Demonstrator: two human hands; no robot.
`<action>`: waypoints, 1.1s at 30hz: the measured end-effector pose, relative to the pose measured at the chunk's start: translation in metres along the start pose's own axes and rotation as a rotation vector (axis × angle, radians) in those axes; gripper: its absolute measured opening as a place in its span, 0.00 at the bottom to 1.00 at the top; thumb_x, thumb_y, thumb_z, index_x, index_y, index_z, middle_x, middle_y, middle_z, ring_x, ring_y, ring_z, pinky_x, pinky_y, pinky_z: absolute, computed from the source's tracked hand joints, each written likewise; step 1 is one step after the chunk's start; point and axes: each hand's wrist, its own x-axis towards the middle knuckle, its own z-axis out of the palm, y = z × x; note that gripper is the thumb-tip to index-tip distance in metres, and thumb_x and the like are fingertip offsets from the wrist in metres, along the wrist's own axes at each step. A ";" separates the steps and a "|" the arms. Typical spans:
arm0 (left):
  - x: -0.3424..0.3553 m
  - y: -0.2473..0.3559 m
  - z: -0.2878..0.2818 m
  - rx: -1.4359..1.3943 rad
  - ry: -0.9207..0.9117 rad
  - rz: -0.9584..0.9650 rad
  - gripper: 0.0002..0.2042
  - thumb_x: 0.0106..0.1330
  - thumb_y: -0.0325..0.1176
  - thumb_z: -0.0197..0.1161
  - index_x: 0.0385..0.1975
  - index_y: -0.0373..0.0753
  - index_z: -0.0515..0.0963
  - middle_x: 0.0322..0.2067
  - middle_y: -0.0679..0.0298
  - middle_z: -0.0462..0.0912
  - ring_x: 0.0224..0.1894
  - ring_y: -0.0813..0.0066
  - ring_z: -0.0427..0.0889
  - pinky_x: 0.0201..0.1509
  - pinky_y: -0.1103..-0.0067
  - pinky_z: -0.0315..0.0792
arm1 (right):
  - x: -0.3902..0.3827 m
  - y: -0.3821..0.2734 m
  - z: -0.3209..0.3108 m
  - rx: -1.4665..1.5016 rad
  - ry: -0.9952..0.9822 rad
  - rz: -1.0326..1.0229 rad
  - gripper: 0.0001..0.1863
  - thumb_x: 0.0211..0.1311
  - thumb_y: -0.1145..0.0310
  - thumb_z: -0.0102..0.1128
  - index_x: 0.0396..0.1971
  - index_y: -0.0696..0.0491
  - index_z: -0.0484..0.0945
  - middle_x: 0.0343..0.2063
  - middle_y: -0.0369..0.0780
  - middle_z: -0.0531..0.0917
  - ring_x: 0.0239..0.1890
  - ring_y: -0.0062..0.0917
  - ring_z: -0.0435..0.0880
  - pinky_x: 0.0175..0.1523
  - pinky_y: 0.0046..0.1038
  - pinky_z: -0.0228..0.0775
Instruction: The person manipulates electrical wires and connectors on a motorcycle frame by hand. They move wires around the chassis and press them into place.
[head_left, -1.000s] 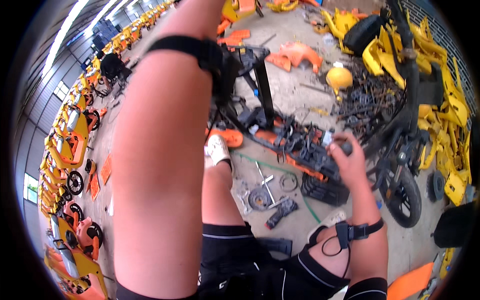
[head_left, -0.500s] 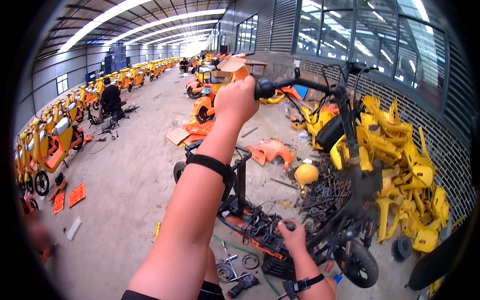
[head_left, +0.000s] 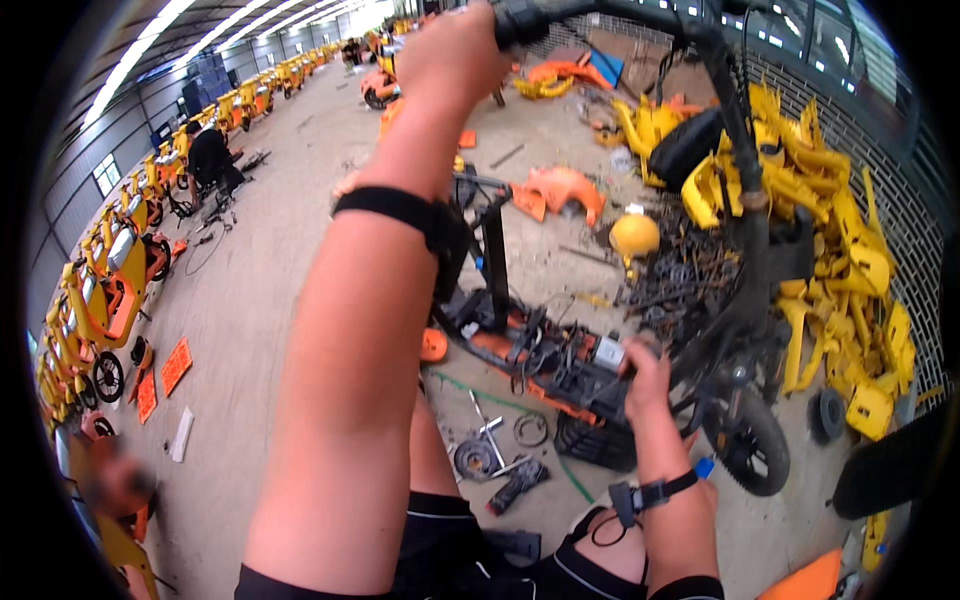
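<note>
1. Probably for steadiness, the left hand (head_left: 450, 60) has its fingers wrapped round the black handlebar grip (head_left: 520, 24); the stripped scooter frame (head_left: 752, 240) stands centre-right.
2. The right hand (head_left: 648, 380) curls low over the frame, beside a pale block (head_left: 608, 352); whether its fingers grip anything, I cannot tell.
3. Concrete floor (head_left: 240, 330) carries a black power tool (head_left: 518, 487) near, yellow panels (head_left: 855, 255) right.
4. Scooters (head_left: 125, 270) line the left.

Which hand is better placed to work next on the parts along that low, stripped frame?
Probably the right hand: it is down beside the white-faced part, while the left hand is up gripping the black handlebar grip, well away from there.
</note>
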 end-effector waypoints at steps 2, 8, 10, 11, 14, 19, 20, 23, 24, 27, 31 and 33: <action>0.001 0.004 -0.006 0.002 -0.016 -0.022 0.13 0.58 0.42 0.67 0.40 0.46 0.81 0.33 0.56 0.88 0.38 0.50 0.88 0.40 0.59 0.80 | 0.008 -0.010 0.002 0.069 0.096 0.048 0.08 0.61 0.66 0.65 0.28 0.53 0.78 0.18 0.34 0.76 0.21 0.21 0.73 0.31 0.27 0.63; 0.003 0.001 -0.004 0.016 0.005 -0.013 0.16 0.60 0.49 0.68 0.44 0.50 0.82 0.35 0.59 0.89 0.38 0.54 0.89 0.39 0.61 0.82 | 0.022 -0.011 -0.001 0.044 0.259 0.063 0.13 0.60 0.65 0.64 0.20 0.52 0.73 0.18 0.35 0.75 0.23 0.24 0.75 0.34 0.30 0.65; 0.008 0.004 -0.002 0.012 -0.005 -0.030 0.15 0.59 0.46 0.68 0.44 0.49 0.82 0.35 0.58 0.89 0.39 0.54 0.89 0.40 0.60 0.82 | 0.026 -0.015 -0.008 0.010 0.216 0.058 0.11 0.59 0.66 0.64 0.21 0.53 0.74 0.19 0.36 0.77 0.24 0.24 0.76 0.35 0.29 0.66; 0.010 0.005 -0.001 0.007 -0.008 -0.023 0.15 0.59 0.45 0.68 0.44 0.49 0.81 0.35 0.57 0.89 0.39 0.53 0.89 0.40 0.60 0.82 | 0.031 -0.011 -0.017 0.008 0.154 0.048 0.10 0.58 0.66 0.65 0.22 0.53 0.75 0.20 0.36 0.78 0.26 0.24 0.76 0.36 0.29 0.67; 0.008 -0.004 -0.005 -0.020 0.036 0.011 0.14 0.58 0.44 0.68 0.42 0.47 0.80 0.35 0.57 0.88 0.39 0.53 0.89 0.41 0.59 0.81 | 0.029 -0.009 -0.014 -0.011 -0.051 0.072 0.06 0.56 0.70 0.65 0.28 0.55 0.78 0.27 0.37 0.81 0.30 0.23 0.79 0.40 0.27 0.70; 0.013 0.013 -0.013 -0.032 -0.137 -0.065 0.17 0.56 0.44 0.71 0.42 0.46 0.78 0.35 0.57 0.88 0.40 0.51 0.88 0.43 0.59 0.81 | 0.024 -0.001 -0.009 -0.049 -0.013 0.010 0.20 0.54 0.79 0.62 0.49 0.57 0.75 0.44 0.42 0.81 0.36 0.25 0.83 0.45 0.29 0.77; 0.004 0.012 -0.017 -0.019 -0.128 -0.063 0.17 0.56 0.44 0.72 0.42 0.46 0.78 0.35 0.58 0.88 0.40 0.51 0.88 0.43 0.58 0.81 | 0.018 0.001 -0.005 -0.147 -0.002 -0.052 0.23 0.55 0.80 0.63 0.53 0.55 0.74 0.46 0.40 0.79 0.39 0.24 0.82 0.47 0.29 0.76; 0.008 0.004 -0.020 -0.050 -0.132 -0.059 0.15 0.59 0.44 0.71 0.41 0.45 0.79 0.35 0.55 0.88 0.39 0.50 0.88 0.42 0.56 0.80 | 0.024 0.007 -0.005 -0.286 0.000 -0.322 0.23 0.59 0.79 0.64 0.55 0.54 0.72 0.49 0.39 0.78 0.47 0.23 0.78 0.53 0.27 0.72; 0.006 0.001 -0.019 -0.032 -0.089 -0.065 0.15 0.59 0.44 0.72 0.39 0.43 0.78 0.34 0.56 0.88 0.38 0.51 0.88 0.41 0.58 0.80 | 0.023 -0.001 0.004 -0.258 -0.002 -0.311 0.23 0.60 0.78 0.64 0.56 0.55 0.72 0.50 0.40 0.78 0.47 0.23 0.77 0.54 0.27 0.72; 0.006 0.004 -0.016 -0.053 -0.108 -0.027 0.15 0.59 0.43 0.72 0.38 0.42 0.77 0.33 0.57 0.88 0.37 0.52 0.88 0.41 0.60 0.79 | 0.007 -0.018 0.004 -0.427 0.028 -0.351 0.20 0.66 0.73 0.62 0.57 0.54 0.73 0.51 0.42 0.79 0.49 0.28 0.79 0.57 0.32 0.72; 0.008 0.003 -0.025 -0.063 -0.069 -0.009 0.13 0.58 0.39 0.72 0.35 0.42 0.76 0.32 0.58 0.87 0.37 0.55 0.88 0.42 0.61 0.78 | 0.004 -0.019 0.000 -0.757 0.042 -0.486 0.17 0.70 0.66 0.59 0.55 0.55 0.74 0.50 0.47 0.79 0.54 0.46 0.80 0.61 0.43 0.71; 0.006 0.004 -0.020 -0.078 -0.080 -0.026 0.12 0.58 0.38 0.71 0.35 0.42 0.76 0.31 0.58 0.87 0.37 0.55 0.88 0.40 0.61 0.79 | -0.004 -0.027 0.003 -0.814 0.059 -0.435 0.17 0.71 0.65 0.58 0.55 0.55 0.73 0.49 0.49 0.80 0.56 0.48 0.79 0.61 0.43 0.71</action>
